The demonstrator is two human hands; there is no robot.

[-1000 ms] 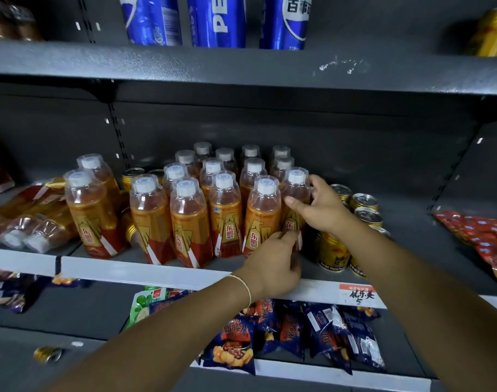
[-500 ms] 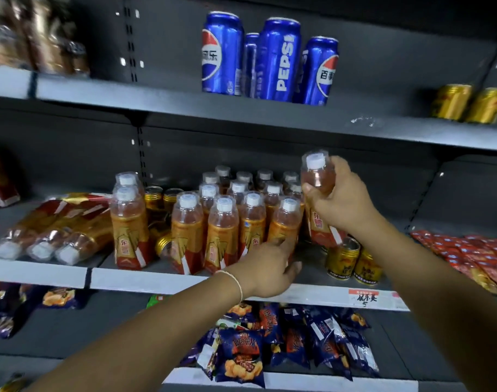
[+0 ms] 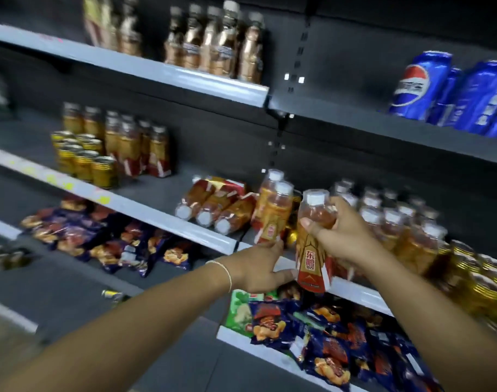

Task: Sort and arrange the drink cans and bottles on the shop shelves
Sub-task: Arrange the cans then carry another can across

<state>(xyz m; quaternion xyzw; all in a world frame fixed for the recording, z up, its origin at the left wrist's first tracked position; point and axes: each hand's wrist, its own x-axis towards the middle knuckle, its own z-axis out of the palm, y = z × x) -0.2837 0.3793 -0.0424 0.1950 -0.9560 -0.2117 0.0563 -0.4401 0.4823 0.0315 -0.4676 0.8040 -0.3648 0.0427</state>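
The right hand (image 3: 346, 236) grips a bottle (image 3: 312, 258) near its cap, in the air before the shelf (image 3: 354, 290). The left hand (image 3: 255, 267) is by a standing bottle (image 3: 275, 213); I cannot tell if it holds it. The bottle could slip, or knock that one over.

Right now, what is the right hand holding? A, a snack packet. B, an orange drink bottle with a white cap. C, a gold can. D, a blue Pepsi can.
B: the right hand grips the orange drink bottle near its top, fingers curled round it.
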